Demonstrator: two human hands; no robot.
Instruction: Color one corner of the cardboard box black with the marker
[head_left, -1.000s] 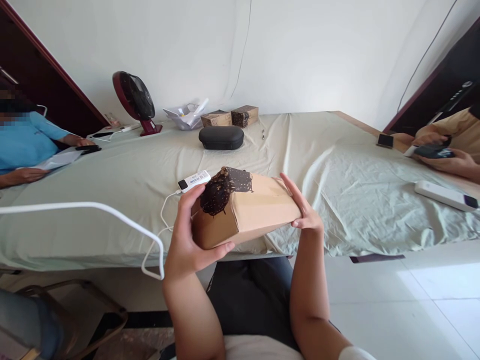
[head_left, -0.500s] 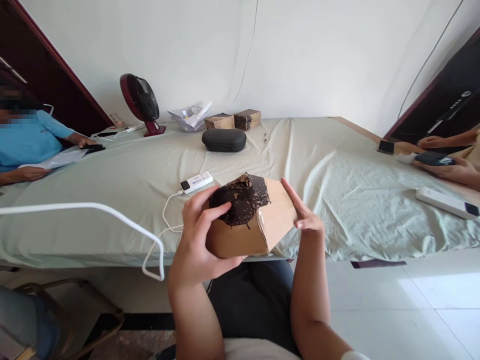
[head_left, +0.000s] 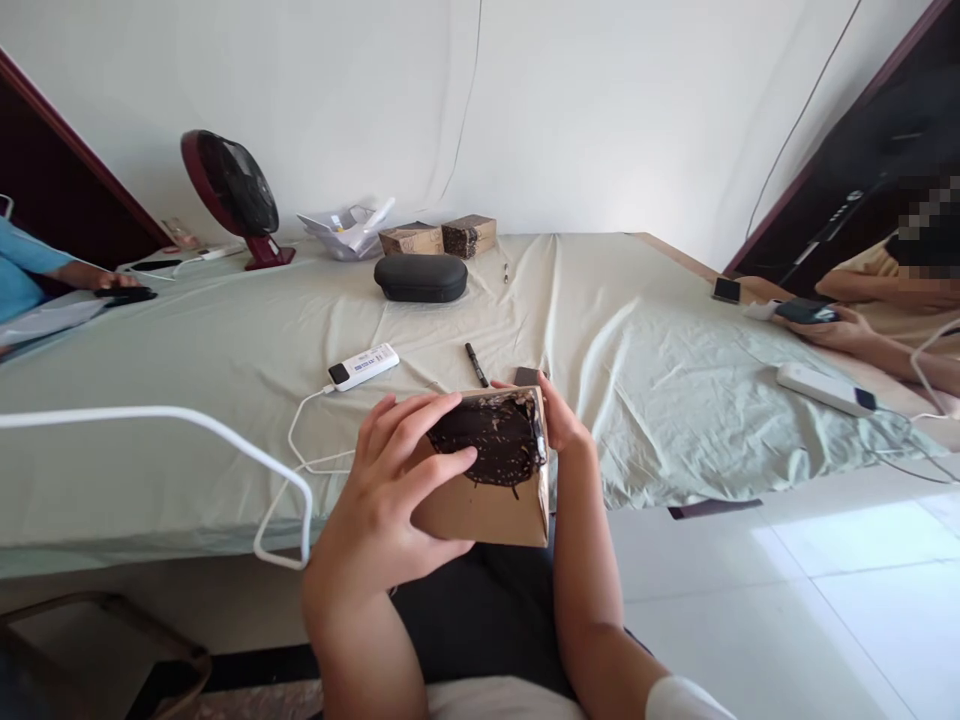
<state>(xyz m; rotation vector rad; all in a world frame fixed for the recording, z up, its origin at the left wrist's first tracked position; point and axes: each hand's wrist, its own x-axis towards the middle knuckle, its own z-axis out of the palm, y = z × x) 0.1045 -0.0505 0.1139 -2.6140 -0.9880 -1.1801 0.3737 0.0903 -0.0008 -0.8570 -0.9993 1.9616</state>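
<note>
A brown cardboard box (head_left: 495, 515) is held up between my two hands over the table's near edge. Dark scribbled black ink covers much of the face turned toward me. My left hand (head_left: 397, 480) grips the box's left side, thumb underneath and fingers spread over the inked face. On the far right side, my right hand (head_left: 564, 425) holds the box, its fingers partly hidden behind it. Just beyond the box lie a black marker (head_left: 475, 364) and a small dark flat object (head_left: 528, 376), partly covered by the box.
On the cloth-covered table (head_left: 637, 330) are a white power bank (head_left: 364, 367) with a cable, a black case (head_left: 421, 278), cardboard boxes (head_left: 469, 236), a plastic bag (head_left: 349, 230) and a fan (head_left: 240, 195). People sit at both sides; a white tube (head_left: 150, 413) crosses the left.
The box has turned so its inked face points more squarely at me. My right hand has moved in behind its edge. The view has swung right, and the marker has come into sight.
</note>
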